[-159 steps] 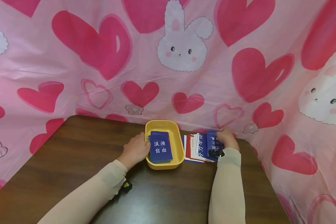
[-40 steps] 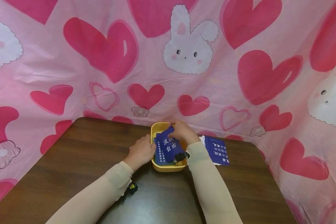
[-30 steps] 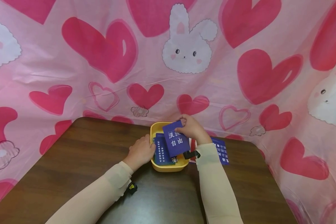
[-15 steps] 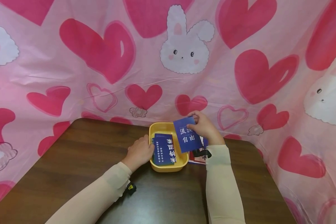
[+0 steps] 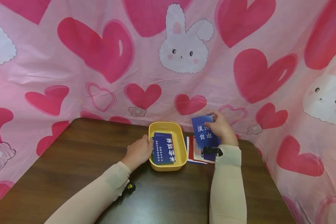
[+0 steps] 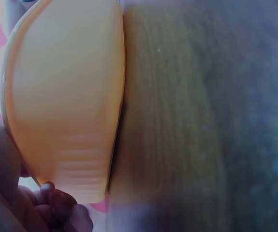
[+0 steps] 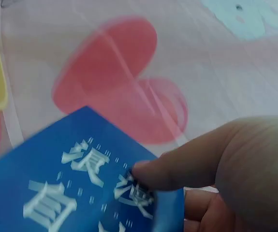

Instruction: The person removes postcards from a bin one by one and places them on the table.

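Observation:
My left hand grips the left rim of a yellow plastic bin, its thumb over the edge. In the left wrist view, the fingertips curl against the bin's outer wall. Inside the bin lies a small stack of cards, a blue one with white characters on top. My right hand pinches a blue card with white characters by its upper right corner, thumb on its printed face. This card is held above an overlapping row of cards right of the bin, hiding part of them.
The bin and cards stand toward the back of a brown wooden table. Behind and beside it hangs a pink cloth with hearts and rabbits. A black strap device sits at the left wrist.
My right hand has lifted the blue card off the stack in the bin and carried it right, over the row of cards. Another blue card now tops the stack. The left hand stays on the rim.

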A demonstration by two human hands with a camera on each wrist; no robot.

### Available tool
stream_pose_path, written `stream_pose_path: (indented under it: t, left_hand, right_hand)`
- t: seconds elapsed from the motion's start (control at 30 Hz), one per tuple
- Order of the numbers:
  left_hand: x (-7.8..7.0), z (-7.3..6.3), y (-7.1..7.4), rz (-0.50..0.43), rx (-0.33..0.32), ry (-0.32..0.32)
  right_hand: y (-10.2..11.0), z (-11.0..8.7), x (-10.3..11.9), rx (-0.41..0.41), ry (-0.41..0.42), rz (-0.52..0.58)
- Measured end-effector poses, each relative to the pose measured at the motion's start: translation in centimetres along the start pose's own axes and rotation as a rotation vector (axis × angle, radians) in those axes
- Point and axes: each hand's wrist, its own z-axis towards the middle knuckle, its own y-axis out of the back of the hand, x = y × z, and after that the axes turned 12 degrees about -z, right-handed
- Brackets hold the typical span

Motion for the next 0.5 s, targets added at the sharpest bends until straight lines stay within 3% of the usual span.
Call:
stream_pose_path:
  t: [0.1,0.5]
  left_hand:
    - [0.0,-0.1,0.2,0.012,-0.014,-0.011]
    - [0.0,0.1,0.2,0.024,-0.028,-0.055]
  right_hand:
    - [0.5,0.2,-1.2,-0.025,-0.012,-0.003]
    - [1.6,0.8,-7.0,-0.033,-0.187,-0.023]
